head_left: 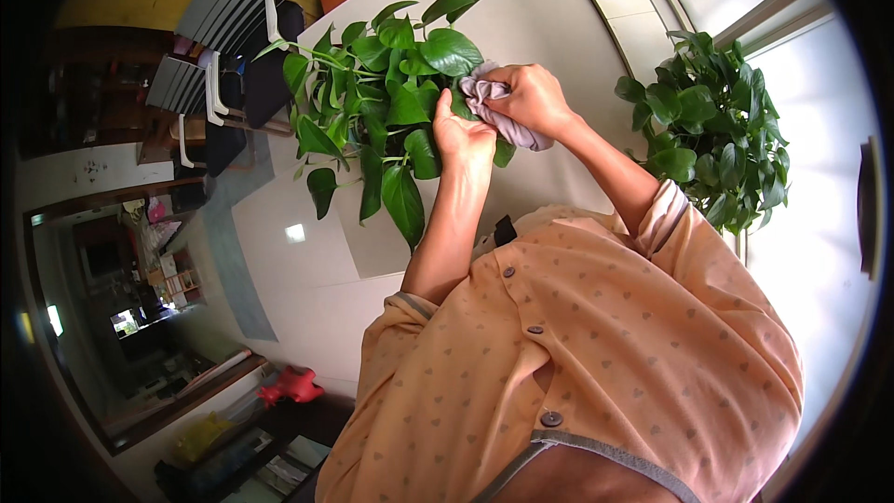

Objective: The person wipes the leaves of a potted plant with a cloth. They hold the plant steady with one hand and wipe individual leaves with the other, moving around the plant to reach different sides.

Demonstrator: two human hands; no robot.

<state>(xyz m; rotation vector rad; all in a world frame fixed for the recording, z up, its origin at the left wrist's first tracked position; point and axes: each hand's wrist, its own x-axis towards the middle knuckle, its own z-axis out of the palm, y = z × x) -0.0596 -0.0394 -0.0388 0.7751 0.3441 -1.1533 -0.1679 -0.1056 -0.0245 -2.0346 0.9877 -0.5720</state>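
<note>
A leafy green potted plant stands before me against a pale wall. My right hand is closed on a crumpled grey cloth, pressed against a leaf at the plant's right side. My left hand is just below the cloth, its fingers cupped under the same leaves and touching them. Both forearms rise from my peach, dotted, buttoned shirt, which fills the lower part of the view. The plant's pot is hidden.
A second leafy plant stands at the right beside a bright window. Folding chairs and a wooden table are at the upper left. A red toy and shelves with clutter lie at the lower left.
</note>
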